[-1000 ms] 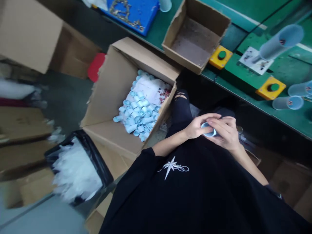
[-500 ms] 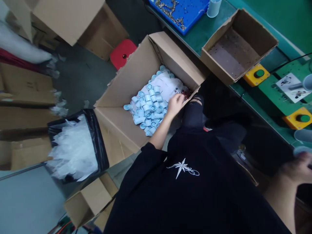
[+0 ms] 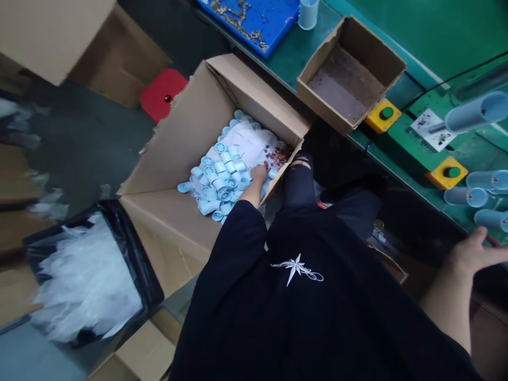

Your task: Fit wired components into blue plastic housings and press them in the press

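Observation:
My left hand [image 3: 260, 172] reaches into a large cardboard box [image 3: 170, 143], its fingers curled down among short light-blue plastic cylinders [image 3: 222, 180]. Whatever those fingers grip is hidden from me. Beside them in the box lie a white plastic bag [image 3: 244, 140] and small red pieces [image 3: 275, 156]. At the right edge, my right hand [image 3: 478, 251] has its thumb and fingers apart and holds nothing I can see. Just beyond it, on the green table [image 3: 416, 180], lies a longer light-blue cylinder [image 3: 490, 219], close to two similar ones.
A shallow carton [image 3: 357, 79], a blue tray [image 3: 257, 26] of small metal parts and yellow boxes with green buttons [image 3: 383, 114] line the table. Another cylinder [image 3: 474, 114] sits on a fixture. A red stool [image 3: 162, 95] and a black-lined bin [image 3: 91, 275] stand left.
My left hand has moved from the red pieces back toward the blue cylinders. My right hand has let go of a light-blue cylinder at the table edge. The view has swung rightward.

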Action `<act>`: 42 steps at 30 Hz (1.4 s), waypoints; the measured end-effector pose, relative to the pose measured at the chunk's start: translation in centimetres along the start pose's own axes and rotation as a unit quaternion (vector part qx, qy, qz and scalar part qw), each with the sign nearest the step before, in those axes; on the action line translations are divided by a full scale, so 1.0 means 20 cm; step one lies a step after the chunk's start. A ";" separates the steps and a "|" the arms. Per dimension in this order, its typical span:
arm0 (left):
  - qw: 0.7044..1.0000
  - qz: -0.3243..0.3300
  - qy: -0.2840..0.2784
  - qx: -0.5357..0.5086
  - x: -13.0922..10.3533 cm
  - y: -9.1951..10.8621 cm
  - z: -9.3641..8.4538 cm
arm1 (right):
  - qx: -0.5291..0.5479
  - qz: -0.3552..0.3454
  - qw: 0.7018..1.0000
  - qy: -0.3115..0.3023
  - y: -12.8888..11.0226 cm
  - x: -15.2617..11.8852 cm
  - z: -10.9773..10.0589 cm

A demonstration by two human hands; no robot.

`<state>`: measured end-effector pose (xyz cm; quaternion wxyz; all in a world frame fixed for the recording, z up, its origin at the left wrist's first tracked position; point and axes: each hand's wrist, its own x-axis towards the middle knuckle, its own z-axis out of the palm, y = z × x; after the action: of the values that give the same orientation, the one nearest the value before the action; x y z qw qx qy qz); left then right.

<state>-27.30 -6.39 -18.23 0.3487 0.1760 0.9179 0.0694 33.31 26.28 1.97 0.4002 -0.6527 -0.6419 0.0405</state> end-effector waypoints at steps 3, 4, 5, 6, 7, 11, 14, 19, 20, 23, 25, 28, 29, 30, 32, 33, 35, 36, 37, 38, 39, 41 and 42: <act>1.000 -0.011 0.014 -0.013 0.02 -0.01 0.04 | -0.031 0.071 0.996 0.047 0.02 -0.03 0.03; 0.999 -0.012 0.022 -0.021 0.01 -0.01 0.05 | -0.037 0.086 0.994 0.048 0.03 -0.03 0.04; 0.999 -0.013 0.033 -0.031 0.01 -0.02 0.05 | -0.038 0.098 0.993 0.049 0.03 -0.04 0.04; 0.998 -0.014 0.046 -0.043 0.01 -0.02 0.06 | -0.037 0.111 0.992 0.051 0.04 -0.04 0.05; 0.996 -0.017 0.061 -0.058 0.00 -0.03 0.05 | -0.035 0.121 0.991 0.054 0.04 -0.04 0.05; 0.981 -0.049 0.135 -0.131 0.02 -0.08 -0.01 | -0.032 0.120 0.991 0.057 0.04 -0.02 0.05; 0.967 -0.071 0.155 -0.188 0.04 -0.13 -0.06 | -0.030 0.129 0.990 0.053 0.07 -0.02 0.06; 0.957 -0.058 0.126 -0.254 0.01 -0.21 -0.13 | -0.039 0.102 0.992 0.056 0.12 -0.05 0.09; 0.958 -0.054 0.116 -0.257 -0.01 -0.22 -0.14 | -0.040 0.101 0.993 0.051 0.13 -0.05 0.10; 0.966 -0.049 0.077 -0.243 -0.04 -0.24 -0.17 | -0.048 0.110 0.992 0.033 0.14 -0.04 0.11; 0.975 -0.052 0.035 -0.213 -0.06 -0.24 -0.16 | -0.057 0.110 0.992 0.027 0.15 -0.03 0.11; 0.988 -0.057 -0.029 -0.143 -0.11 -0.23 -0.12 | -0.054 0.089 0.994 0.013 0.14 -0.04 0.10; 0.990 -0.058 -0.043 -0.117 -0.12 -0.22 -0.11 | -0.051 0.085 0.995 0.007 0.13 -0.05 0.10; 0.993 -0.059 -0.053 -0.093 -0.14 -0.21 -0.09 | -0.048 0.083 0.995 0.001 0.12 -0.05 0.09; 0.995 -0.059 -0.062 -0.052 -0.18 -0.17 -0.07 | -0.041 0.088 0.995 -0.003 0.09 -0.07 0.09; 0.996 -0.058 -0.062 -0.036 -0.20 -0.15 -0.07 | -0.039 0.094 0.995 -0.004 0.07 -0.07 0.08; 0.997 -0.053 -0.054 -0.013 -0.23 -0.10 -0.07 | -0.035 0.110 0.993 -0.004 0.03 -0.07 0.08; 0.998 -0.050 -0.045 -0.006 -0.25 -0.07 -0.09 | -0.034 0.119 0.992 0.003 0.02 -0.07 0.08; 0.998 -0.046 -0.032 -0.001 -0.26 -0.04 -0.12 | -0.035 0.127 0.991 0.013 0.01 -0.06 0.07; 0.999 -0.042 -0.015 0.002 -0.27 -0.01 -0.15 | -0.040 0.128 0.990 0.031 0.01 -0.05 0.06; 0.999 -0.035 0.007 0.004 -0.29 0.01 -0.20 | -0.049 0.122 0.990 0.058 0.00 -0.05 0.05; 0.998 -0.014 0.059 0.001 -0.33 0.05 -0.33 | -0.065 0.079 0.988 0.112 -0.03 -0.06 0.02; 0.996 -0.003 0.086 0.000 -0.38 0.08 -0.40 | -0.063 0.046 0.989 0.126 -0.06 -0.07 0.00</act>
<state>-26.96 -7.75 -7.18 0.2691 0.1668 0.9449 0.0836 32.13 24.85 1.90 0.4341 -0.7055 -0.5565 -0.0640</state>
